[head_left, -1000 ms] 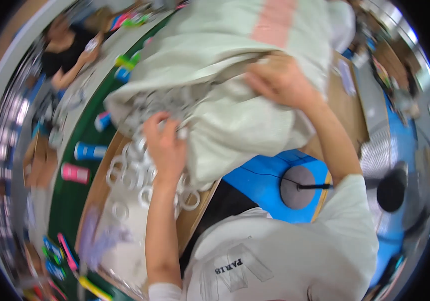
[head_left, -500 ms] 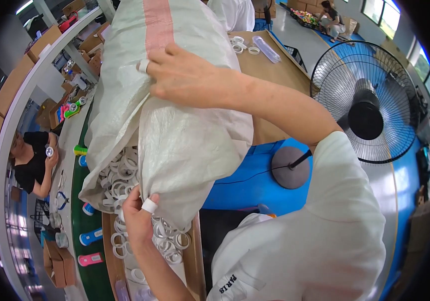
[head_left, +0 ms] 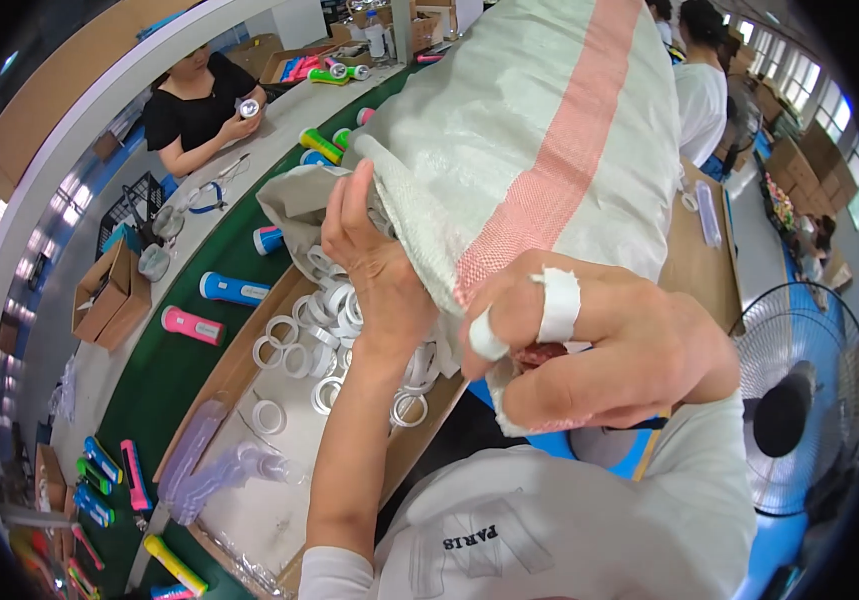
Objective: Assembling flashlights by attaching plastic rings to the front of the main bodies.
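"Fingers of the left hand point(head_left: 379, 285): are they gripping anything?"

"Not that I can see. They're nearly straight, narrowly parted, and point toward twelve o'clock at the mouth of the sack point(head_left: 519, 120). I can't make out the thumb."

"And the right hand point(head_left: 609, 345)?"

"Between three and four o'clock, tightly curled, apparently bunching the sack's edge. Two fingers wear white tape point(head_left: 559, 305)."

"Where does the sack lie?"

"It bulges from the centre up toward one o'clock. Its mouth sits near eleven, at the upper end of the long cardboard box point(head_left: 269, 500)."

"How far along does it look?"

"Partway, I'd judge. Plenty of white rings point(head_left: 337, 298) lie loose in the box already. The sack looks bulky, so more may be left in it, but the left hand blocks most of the mouth."

"What else do the containers hold?"

"That long box, at eight o'clock, also has clear plastic tubes point(head_left: 192, 450) at its lower left. The cardboard tray point(head_left: 714, 265) before three holds another clear tube point(head_left: 707, 213) and some rings. The small carton point(head_left: 121, 322) at nine has contents too dim to name."
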Demonstrator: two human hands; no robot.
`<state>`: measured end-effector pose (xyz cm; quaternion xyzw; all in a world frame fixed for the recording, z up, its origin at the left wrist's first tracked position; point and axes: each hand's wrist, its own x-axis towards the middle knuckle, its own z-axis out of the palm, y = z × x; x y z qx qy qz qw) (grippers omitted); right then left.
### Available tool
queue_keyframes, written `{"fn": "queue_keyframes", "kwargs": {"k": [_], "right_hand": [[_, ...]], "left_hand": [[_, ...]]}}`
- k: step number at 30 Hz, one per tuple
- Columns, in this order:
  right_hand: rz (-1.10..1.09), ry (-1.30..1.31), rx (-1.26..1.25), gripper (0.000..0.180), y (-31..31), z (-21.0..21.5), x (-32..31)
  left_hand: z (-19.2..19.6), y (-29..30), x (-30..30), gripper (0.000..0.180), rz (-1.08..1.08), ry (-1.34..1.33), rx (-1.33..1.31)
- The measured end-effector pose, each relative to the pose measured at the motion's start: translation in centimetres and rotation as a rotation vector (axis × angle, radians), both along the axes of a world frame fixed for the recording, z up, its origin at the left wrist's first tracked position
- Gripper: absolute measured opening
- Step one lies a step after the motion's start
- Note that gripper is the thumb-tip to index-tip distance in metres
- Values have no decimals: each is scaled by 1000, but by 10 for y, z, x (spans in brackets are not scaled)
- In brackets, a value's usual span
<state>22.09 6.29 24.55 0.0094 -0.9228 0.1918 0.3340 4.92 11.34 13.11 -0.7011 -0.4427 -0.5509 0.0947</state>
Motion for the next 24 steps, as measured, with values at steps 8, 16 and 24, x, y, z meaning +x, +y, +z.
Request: {"fn": "queue_keyframes", "kwargs": {"k": [8, 16, 24], "right_hand": [[-1051, -364, 72, 22, 30, -51, 95], [-374, -69, -535, 21, 15, -39, 90], [311, -1, -337, 40, 16, 9, 11]], "left_hand": [[-44, 9, -35, 22, -381, -231, -393], [-42, -2, -47, 18, -368, -113, -388], [-33, -26, -39, 19, -466, -56, -319]]}}
